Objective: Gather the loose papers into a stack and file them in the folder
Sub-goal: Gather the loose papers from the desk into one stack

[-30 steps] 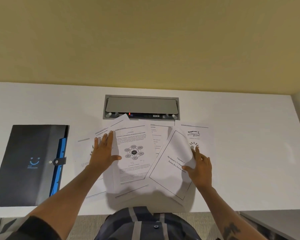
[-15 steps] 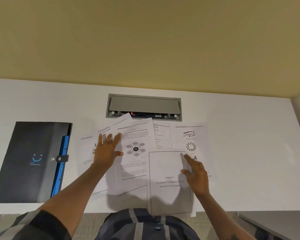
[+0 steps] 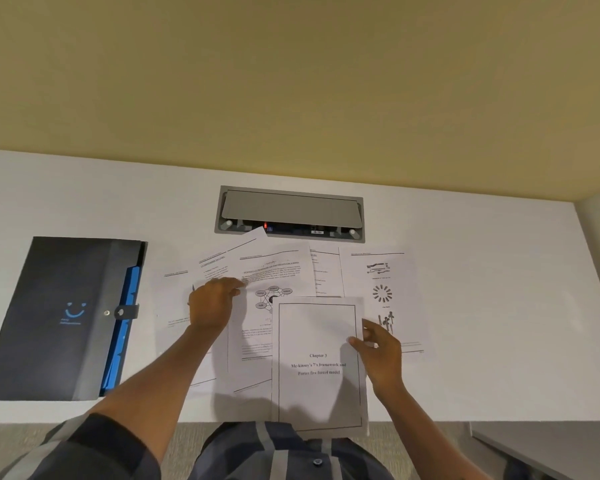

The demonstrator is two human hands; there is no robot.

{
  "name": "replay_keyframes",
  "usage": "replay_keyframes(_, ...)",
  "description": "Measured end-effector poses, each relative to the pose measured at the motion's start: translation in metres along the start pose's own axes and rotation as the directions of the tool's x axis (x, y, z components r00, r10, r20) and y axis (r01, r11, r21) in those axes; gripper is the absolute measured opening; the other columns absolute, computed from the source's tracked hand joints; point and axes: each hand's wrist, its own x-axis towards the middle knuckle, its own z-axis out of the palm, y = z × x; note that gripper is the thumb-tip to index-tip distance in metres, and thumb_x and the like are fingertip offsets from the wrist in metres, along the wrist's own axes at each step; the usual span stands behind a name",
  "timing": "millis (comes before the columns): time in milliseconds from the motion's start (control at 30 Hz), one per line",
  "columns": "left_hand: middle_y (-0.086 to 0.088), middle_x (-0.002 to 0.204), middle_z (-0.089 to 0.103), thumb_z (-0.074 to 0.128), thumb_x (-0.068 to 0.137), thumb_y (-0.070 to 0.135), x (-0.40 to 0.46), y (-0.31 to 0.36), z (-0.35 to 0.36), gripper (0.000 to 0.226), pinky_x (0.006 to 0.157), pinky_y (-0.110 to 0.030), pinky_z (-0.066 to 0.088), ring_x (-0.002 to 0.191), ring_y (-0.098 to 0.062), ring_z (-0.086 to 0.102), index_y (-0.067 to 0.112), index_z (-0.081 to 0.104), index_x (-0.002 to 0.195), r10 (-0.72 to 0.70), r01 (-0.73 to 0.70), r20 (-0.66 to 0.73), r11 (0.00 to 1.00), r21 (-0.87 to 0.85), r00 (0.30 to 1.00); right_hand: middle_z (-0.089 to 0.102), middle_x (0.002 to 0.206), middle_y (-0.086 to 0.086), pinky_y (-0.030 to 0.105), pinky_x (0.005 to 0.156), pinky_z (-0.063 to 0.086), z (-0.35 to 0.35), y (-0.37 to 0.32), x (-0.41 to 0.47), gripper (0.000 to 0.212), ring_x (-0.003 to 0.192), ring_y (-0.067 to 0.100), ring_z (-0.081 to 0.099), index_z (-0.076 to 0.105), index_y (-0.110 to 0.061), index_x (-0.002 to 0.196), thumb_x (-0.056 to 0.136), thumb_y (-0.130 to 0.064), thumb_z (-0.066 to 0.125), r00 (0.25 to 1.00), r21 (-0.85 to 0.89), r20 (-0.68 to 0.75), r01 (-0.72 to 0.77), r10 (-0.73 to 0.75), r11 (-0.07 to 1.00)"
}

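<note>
Several loose printed sheets lie fanned across the middle of the white desk point(image 3: 482, 306). My right hand point(image 3: 378, 355) pinches the right edge of the framed "Chapter 3" title sheet point(image 3: 317, 393), which lies straight on top and hangs over the desk's front edge. My left hand point(image 3: 212, 303) rests on the left sheets point(image 3: 177, 299), its curled fingertips and thumb closed at the left edge of the diagram sheet point(image 3: 274, 268). A sheet with pictures point(image 3: 381, 271) lies at the right. The dark folder point(image 3: 49, 313) with blue tabs lies shut at the left, apart from both hands.
A grey cable hatch point(image 3: 290, 213) is set into the desk just behind the papers. A yellow wall rises behind the desk. The desk ends at a wall on the right, with a grey surface point(image 3: 551, 441) lower right.
My right hand swung the Chapter 3 sheet from a tilt to straight and drew it left over the diagram sheet. My left hand went from flat to curled at that sheet's edge.
</note>
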Motion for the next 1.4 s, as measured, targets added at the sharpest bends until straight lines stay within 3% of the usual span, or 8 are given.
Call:
replay_keyframes(100,-0.007,0.102,0.084,0.068,0.098,0.009,-0.001,-0.001,0.000,0.025,0.079,-0.045,0.062,0.096,-0.034,0.077,0.019,0.082,0.115,0.017,-0.017,0.008,1.000,0.008,1.000,0.056,0.071,0.003,0.031,0.075,0.044,0.010,-0.009,0.002,0.017,0.070,0.016,0.052,0.065,0.003,0.080,0.083,0.003,0.082,0.997,0.013,0.060,-0.041,0.040,0.999)
replay_keyframes(300,-0.002,0.095,0.085,0.074,0.092,0.004,-0.012,0.001,-0.001,0.023,0.072,-0.040,0.064,0.091,-0.029,0.080,0.019,0.086,0.106,0.056,-0.070,-0.123,0.991,-0.114,0.991,0.061,0.086,0.028,0.031,0.072,0.045,0.037,-0.048,0.013,0.015,0.076,0.017,0.052,0.068,0.002,0.093,0.091,-0.009,0.078,0.995,0.098,0.099,-0.008,-0.001,0.995)
replay_keyframes(467,0.002,0.099,0.085,0.080,0.087,0.004,-0.021,0.002,-0.001,0.022,0.073,-0.013,0.049,0.092,-0.017,0.080,0.019,0.086,0.103,0.033,-0.067,-0.148,0.970,-0.235,0.988,0.063,0.087,0.006,0.035,0.078,0.050,0.059,-0.069,0.025,0.016,0.082,0.019,0.057,0.067,0.004,0.100,0.095,-0.010,0.074,0.996,0.227,0.084,-0.055,0.036,0.972)
replay_keyframes(800,-0.002,0.106,0.084,0.078,0.086,-0.002,-0.032,-0.008,0.006,0.031,0.088,-0.033,0.061,0.098,-0.023,0.079,0.018,0.083,0.110,-0.005,-0.042,-0.128,0.932,-0.359,0.992,0.077,0.106,0.009,0.036,0.080,0.061,0.075,-0.083,0.029,0.015,0.099,0.029,0.074,0.070,-0.014,0.105,0.093,-0.013,0.078,0.987,0.180,0.153,-0.067,0.039,0.981)
replay_keyframes(867,-0.006,0.116,0.081,0.074,0.089,-0.006,-0.033,-0.010,0.008,0.035,0.096,-0.044,0.062,0.107,-0.026,0.076,0.013,0.080,0.117,-0.031,-0.009,-0.074,0.875,-0.485,0.997,0.077,0.106,0.004,0.027,0.075,0.058,0.076,-0.083,0.026,0.029,0.095,0.023,0.075,0.066,-0.017,0.114,0.090,-0.010,0.081,0.991,0.225,0.129,-0.070,0.041,0.972)
replay_keyframes(1000,-0.020,0.142,0.065,0.062,0.097,-0.011,-0.038,-0.001,0.014,0.045,0.100,-0.038,0.057,0.125,-0.044,0.066,0.000,0.060,0.141,-0.186,0.135,0.024,0.613,-0.778,0.982,0.076,0.111,0.003,0.030,0.084,0.060,0.082,-0.080,0.022,0.048,0.095,0.021,0.073,0.060,-0.017,0.127,0.087,-0.006,0.084,0.993,0.285,0.098,-0.093,0.068,0.954)
replay_keyframes(1200,-0.021,0.148,0.058,0.066,0.100,0.006,-0.042,0.004,0.021,0.052,0.110,-0.064,0.050,0.131,-0.041,0.062,0.008,0.049,0.149,-0.368,0.283,0.140,0.369,-0.885,0.919,0.073,0.100,0.006,0.026,0.074,0.054,0.087,-0.073,0.020,0.026,0.084,0.020,0.065,0.070,-0.005,0.112,0.089,-0.009,0.082,0.992,0.217,0.097,-0.096,0.076,0.972)
replay_keyframes(1400,-0.011,0.149,0.058,0.074,0.093,0.000,-0.037,0.003,0.017,0.063,0.099,-0.035,0.054,0.110,-0.025,0.066,0.015,0.049,0.149,-0.410,0.388,0.262,0.260,-0.884,0.874,0.053,0.077,0.000,0.025,0.062,0.045,0.092,-0.070,0.018,0.023,0.068,0.015,0.051,0.058,-0.014,0.079,0.091,-0.012,0.078,0.994,0.122,0.083,-0.087,0.077,0.989)
